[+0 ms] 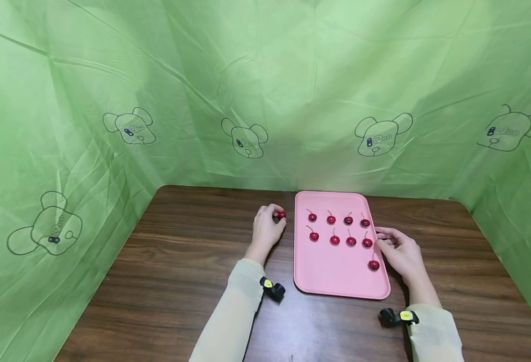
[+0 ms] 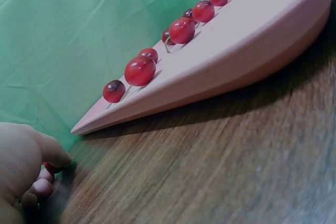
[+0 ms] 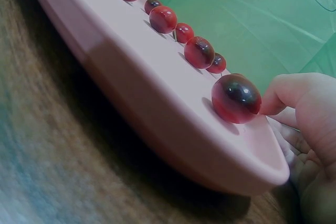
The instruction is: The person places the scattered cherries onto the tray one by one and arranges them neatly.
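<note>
Left of the pink tray (image 1: pixel 338 276), my left hand (image 1: pixel 267 229) pinches a red cherry (image 1: pixel 281 214) between thumb and fingertips, close over the wooden table. In the left wrist view, the fingers mostly cover that cherry (image 2: pixel 51 168). My right hand (image 1: pixel 401 251) holds the tray's right rim, thumb at the edge and the other fingers bent along the outer side. On the tray, several stemmed cherries stand in two rows across its upper half. One more cherry (image 1: pixel 373 265) sits below them near the right rim, close to my right thumb.
The brown wooden table (image 1: pixel 179 251) extends on both sides of the tray. Green sheeting (image 1: pixel 292 75) with drawn bear heads hangs behind the table and along both sides. Each sleeve carries a black strapped wrist camera (image 1: pixel 274 290).
</note>
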`<action>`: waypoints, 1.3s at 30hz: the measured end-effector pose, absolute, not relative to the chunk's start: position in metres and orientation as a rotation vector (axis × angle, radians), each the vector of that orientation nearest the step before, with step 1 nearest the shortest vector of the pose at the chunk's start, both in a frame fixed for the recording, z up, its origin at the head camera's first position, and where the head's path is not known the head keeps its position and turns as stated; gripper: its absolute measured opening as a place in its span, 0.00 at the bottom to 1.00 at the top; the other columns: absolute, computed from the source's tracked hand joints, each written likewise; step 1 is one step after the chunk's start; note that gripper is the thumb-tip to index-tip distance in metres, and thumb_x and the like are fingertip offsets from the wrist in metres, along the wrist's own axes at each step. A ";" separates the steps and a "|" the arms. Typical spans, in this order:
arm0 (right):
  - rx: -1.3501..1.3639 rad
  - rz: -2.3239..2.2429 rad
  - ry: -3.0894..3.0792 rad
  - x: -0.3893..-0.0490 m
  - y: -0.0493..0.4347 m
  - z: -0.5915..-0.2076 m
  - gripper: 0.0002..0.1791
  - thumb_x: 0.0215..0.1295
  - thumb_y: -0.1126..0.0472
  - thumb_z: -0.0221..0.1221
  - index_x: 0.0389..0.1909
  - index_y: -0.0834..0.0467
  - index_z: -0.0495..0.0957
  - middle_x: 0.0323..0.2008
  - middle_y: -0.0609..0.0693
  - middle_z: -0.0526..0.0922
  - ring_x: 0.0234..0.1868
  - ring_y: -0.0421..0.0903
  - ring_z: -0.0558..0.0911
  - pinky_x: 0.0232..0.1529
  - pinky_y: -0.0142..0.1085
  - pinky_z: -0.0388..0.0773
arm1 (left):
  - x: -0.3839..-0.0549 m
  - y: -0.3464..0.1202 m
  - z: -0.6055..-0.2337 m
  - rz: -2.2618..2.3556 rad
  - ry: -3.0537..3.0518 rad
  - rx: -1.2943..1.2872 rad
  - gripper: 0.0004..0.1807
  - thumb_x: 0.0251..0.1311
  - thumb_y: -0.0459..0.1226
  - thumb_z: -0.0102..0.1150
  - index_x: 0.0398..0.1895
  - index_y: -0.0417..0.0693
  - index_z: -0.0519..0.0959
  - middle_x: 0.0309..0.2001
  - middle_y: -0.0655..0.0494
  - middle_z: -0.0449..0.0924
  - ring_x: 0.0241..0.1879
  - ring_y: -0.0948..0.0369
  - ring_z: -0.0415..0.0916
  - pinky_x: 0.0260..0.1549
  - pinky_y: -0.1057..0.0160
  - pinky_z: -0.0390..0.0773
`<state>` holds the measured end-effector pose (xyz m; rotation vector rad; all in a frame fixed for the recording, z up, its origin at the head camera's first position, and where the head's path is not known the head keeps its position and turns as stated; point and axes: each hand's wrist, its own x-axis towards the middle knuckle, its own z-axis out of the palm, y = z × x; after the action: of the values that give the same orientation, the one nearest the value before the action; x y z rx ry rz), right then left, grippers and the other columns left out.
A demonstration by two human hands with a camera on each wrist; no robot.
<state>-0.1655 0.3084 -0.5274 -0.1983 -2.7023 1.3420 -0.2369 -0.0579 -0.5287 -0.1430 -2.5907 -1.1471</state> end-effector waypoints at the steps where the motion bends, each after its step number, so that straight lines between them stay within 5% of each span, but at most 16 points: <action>1: -0.196 1.344 -2.699 -0.166 0.308 -0.527 0.21 0.75 0.58 0.65 0.64 0.62 0.84 0.48 0.58 0.89 0.40 0.37 0.80 0.38 0.24 0.76 | -0.237 -0.058 -0.528 -1.145 -2.596 -0.140 0.11 0.61 0.33 0.73 0.46 0.44 0.87 0.42 0.47 0.84 0.44 0.48 0.82 0.49 0.47 0.80; 22: -0.188 1.359 -2.693 -0.164 0.307 -0.527 0.22 0.75 0.58 0.65 0.64 0.63 0.84 0.49 0.59 0.89 0.40 0.36 0.79 0.37 0.23 0.75 | -0.239 -0.059 -0.526 -1.183 -2.588 -0.095 0.09 0.63 0.36 0.74 0.45 0.46 0.87 0.40 0.51 0.84 0.42 0.50 0.82 0.48 0.48 0.80; 39: -0.188 1.370 -2.691 -0.165 0.308 -0.526 0.22 0.75 0.58 0.66 0.64 0.62 0.84 0.50 0.60 0.89 0.40 0.35 0.80 0.38 0.23 0.76 | -0.231 -0.044 -0.487 -1.409 -2.499 -0.085 0.10 0.64 0.37 0.76 0.47 0.50 0.88 0.40 0.55 0.90 0.30 0.64 0.80 0.39 0.58 0.80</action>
<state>-0.1654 0.3079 -0.5259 -0.1881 -2.6907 1.3700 -0.2307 -0.0445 -0.4866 -0.0852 -2.4992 -1.4088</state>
